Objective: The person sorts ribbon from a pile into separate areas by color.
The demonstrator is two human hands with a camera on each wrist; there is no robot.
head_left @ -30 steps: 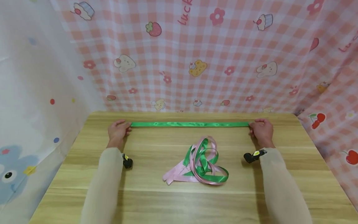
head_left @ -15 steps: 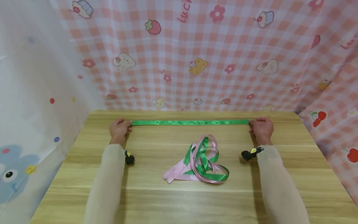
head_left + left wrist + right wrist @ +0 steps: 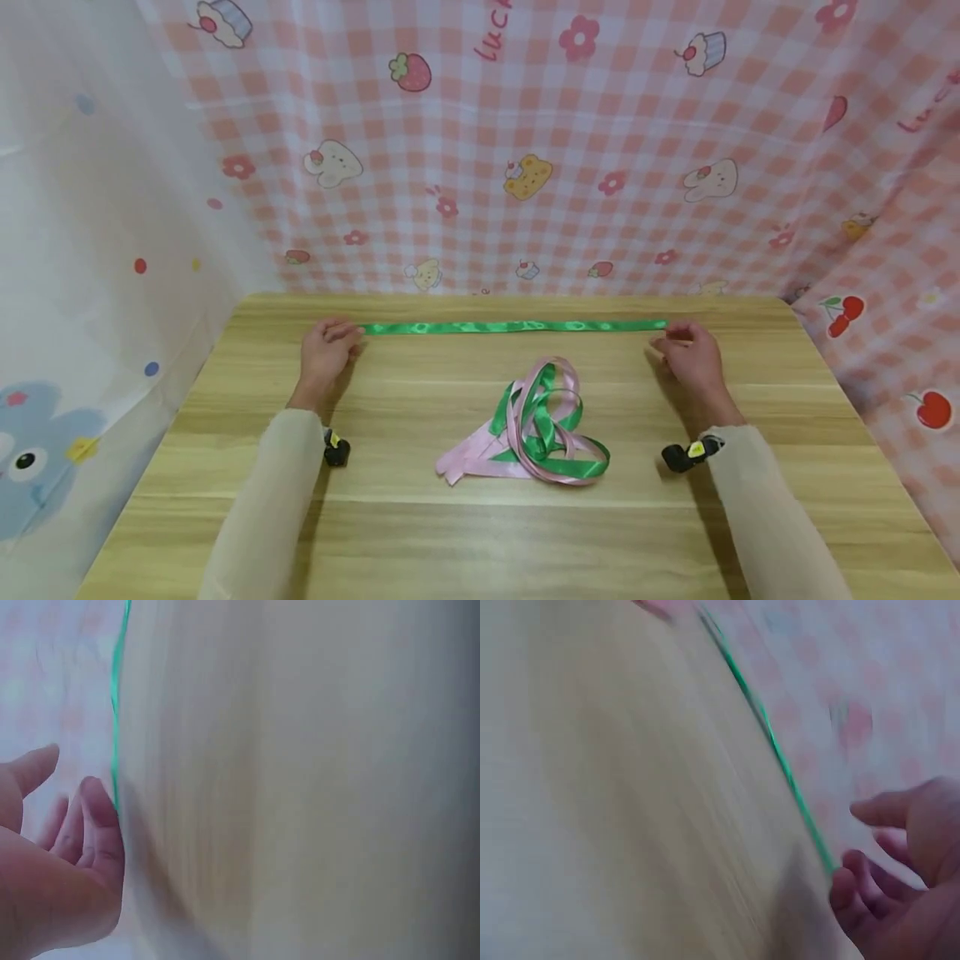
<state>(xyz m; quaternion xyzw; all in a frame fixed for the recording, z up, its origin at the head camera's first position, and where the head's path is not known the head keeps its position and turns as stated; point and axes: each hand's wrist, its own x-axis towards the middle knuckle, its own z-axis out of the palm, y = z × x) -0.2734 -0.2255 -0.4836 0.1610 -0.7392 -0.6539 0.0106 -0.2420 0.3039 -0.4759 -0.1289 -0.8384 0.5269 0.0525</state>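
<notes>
A green satin ribbon (image 3: 480, 327) lies stretched nearly straight from left to right along the back of the wooden table (image 3: 480, 542). At its left end is my left hand (image 3: 324, 358); the left wrist view shows the thumb standing apart from the fingers, which are beside the ribbon end (image 3: 115, 750). My right hand (image 3: 693, 358) is at the other end, its thumb and fingers parted in the right wrist view, with the ribbon (image 3: 780, 760) ending by the fingertips (image 3: 843, 885). Whether the fingers still touch the ribbon is hard to tell.
A loose pile of pink and green ribbons (image 3: 543, 433) lies mid-table between the forearms. Behind the table hangs a pink checked curtain (image 3: 480, 167), with a white printed curtain (image 3: 112, 208) on the left.
Both hands pinched the ribbon's ends earlier; now their fingers have parted. The hands have shifted slightly, and the ribbon lies slacker and a little wavy. The ribbon pile has stayed put.
</notes>
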